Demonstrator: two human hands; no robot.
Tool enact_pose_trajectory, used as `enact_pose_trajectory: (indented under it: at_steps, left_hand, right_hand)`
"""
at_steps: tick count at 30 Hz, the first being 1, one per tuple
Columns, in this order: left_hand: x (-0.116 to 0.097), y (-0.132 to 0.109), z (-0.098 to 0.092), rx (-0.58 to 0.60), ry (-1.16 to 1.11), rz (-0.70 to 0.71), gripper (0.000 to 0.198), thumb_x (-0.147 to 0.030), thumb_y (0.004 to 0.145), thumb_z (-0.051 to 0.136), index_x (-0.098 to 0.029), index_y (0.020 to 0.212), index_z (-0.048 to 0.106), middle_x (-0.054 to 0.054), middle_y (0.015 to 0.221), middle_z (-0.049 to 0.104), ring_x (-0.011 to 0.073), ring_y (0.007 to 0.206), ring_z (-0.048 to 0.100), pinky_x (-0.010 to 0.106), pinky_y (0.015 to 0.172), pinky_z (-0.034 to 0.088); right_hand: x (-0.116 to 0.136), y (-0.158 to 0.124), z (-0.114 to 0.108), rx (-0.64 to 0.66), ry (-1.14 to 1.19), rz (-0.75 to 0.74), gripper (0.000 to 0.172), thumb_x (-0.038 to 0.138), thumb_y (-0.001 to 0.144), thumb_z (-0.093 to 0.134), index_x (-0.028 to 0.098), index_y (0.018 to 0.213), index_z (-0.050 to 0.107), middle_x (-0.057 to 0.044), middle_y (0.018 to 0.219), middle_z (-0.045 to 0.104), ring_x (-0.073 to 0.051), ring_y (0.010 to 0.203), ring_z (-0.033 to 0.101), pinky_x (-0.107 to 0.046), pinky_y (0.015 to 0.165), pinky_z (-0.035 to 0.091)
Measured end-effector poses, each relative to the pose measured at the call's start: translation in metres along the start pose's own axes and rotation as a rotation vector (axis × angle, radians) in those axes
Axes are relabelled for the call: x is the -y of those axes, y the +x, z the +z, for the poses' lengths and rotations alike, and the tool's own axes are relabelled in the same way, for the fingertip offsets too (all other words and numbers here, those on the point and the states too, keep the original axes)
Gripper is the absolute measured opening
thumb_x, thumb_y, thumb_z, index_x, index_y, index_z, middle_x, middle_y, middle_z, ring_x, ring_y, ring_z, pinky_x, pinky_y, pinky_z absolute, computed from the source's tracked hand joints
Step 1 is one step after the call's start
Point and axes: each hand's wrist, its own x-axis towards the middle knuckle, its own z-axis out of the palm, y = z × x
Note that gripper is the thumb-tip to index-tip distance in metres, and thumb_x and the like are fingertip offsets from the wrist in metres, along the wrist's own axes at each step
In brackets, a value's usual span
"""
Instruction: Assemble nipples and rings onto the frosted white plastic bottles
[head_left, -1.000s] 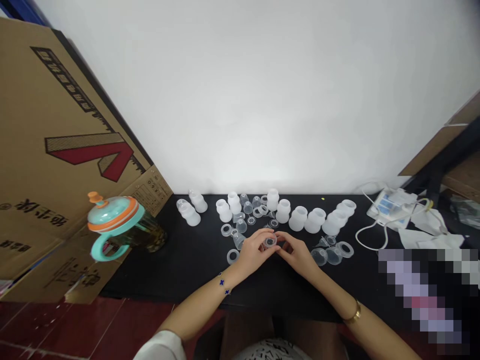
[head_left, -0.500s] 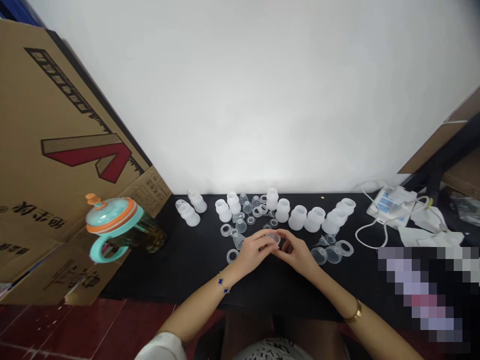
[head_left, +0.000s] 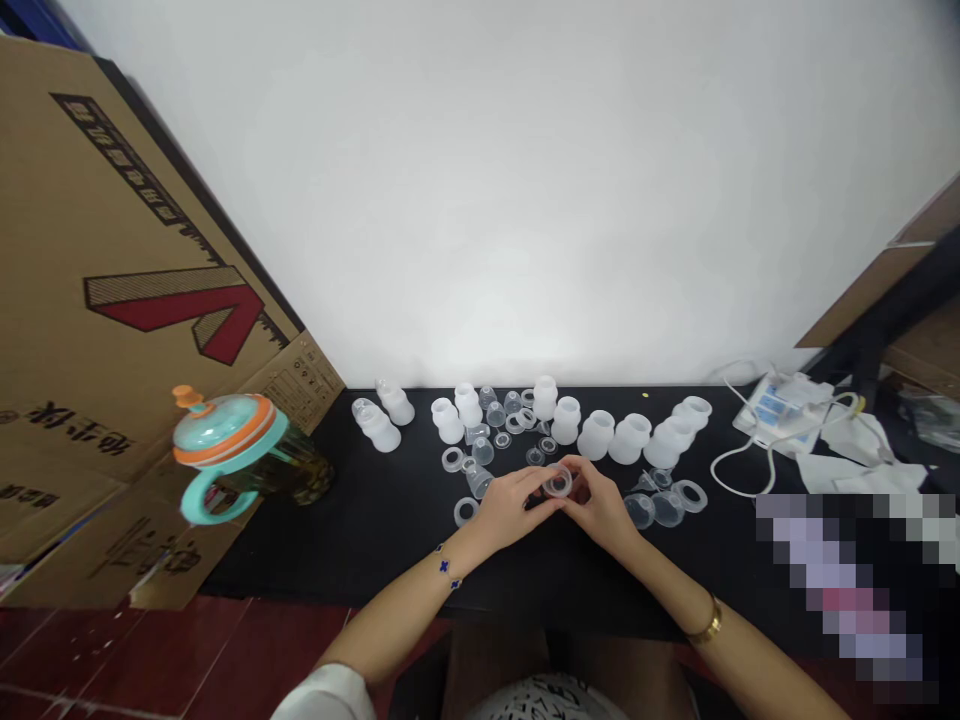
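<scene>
Both my hands meet over the middle of the black table (head_left: 390, 520). My left hand (head_left: 510, 505) and my right hand (head_left: 596, 505) pinch one small clear plastic ring-shaped part (head_left: 558, 485) between their fingertips. Just behind them lie several more clear rings and small domed caps (head_left: 499, 425). A row of frosted white bottles (head_left: 622, 438) stands further back near the wall. Two larger clear domes and a ring (head_left: 666, 505) lie right of my right hand. One loose ring (head_left: 466, 512) lies left of my left hand.
A teal and orange lidded cup (head_left: 232, 450) stands at the table's left end, against a big cardboard box (head_left: 127, 300). White cables, a small device and packets (head_left: 795, 425) lie at the right. A white wall rises behind the table.
My hands have shifted a little to the right with the clear ring, and it has turned between my fingertips. The other parts on the table have stayed in place.
</scene>
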Motion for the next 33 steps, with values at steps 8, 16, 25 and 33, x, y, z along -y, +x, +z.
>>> enact_pose_trajectory:
  at_steps: [8,16,25,33]
  left_hand:
    - [-0.005,0.003,-0.009,0.148,0.016,0.081,0.037,-0.031,0.102,0.045,-0.032,0.138,0.054,0.003,0.139,0.059,0.0195,0.123,0.061,0.033,0.102,0.051]
    - [-0.001,0.002,-0.009,0.148,0.120,0.119,0.040,-0.021,0.102,0.043,-0.035,0.137,0.054,0.002,0.144,0.055,0.0191,0.120,0.064,0.030,0.095,0.055]
    - [0.000,0.001,0.001,-0.013,0.186,0.106,0.044,-0.048,0.093,0.059,-0.025,0.130,0.058,0.007,0.132,0.065,0.0232,0.110,0.069,0.033,0.087,0.060]
    - [-0.006,0.001,0.001,0.060,0.210,0.081,0.033,-0.039,0.100,0.048,-0.025,0.129,0.058,0.005,0.127,0.066,0.0204,0.101,0.071,0.030,0.079,0.060]
  right_hand:
    - [-0.001,0.000,0.000,-0.025,-0.021,0.003,0.026,0.031,0.080,0.069,0.023,0.100,0.053,0.004,0.073,0.061,-0.015,0.058,0.057,-0.026,0.055,0.046]
    - [0.001,0.002,-0.001,-0.003,-0.011,-0.099,0.039,0.029,0.084,0.067,0.024,0.120,0.055,-0.007,0.108,0.066,-0.016,0.067,0.059,-0.027,0.057,0.049]
    - [0.002,0.001,0.002,-0.047,-0.019,-0.092,0.030,0.033,0.084,0.068,0.023,0.111,0.057,-0.004,0.095,0.067,-0.017,0.066,0.059,-0.028,0.059,0.049]
    - [-0.004,-0.001,0.006,-0.051,-0.043,-0.056,0.030,0.022,0.077,0.067,0.023,0.105,0.056,-0.001,0.088,0.065,-0.016,0.065,0.057,-0.027,0.059,0.047]
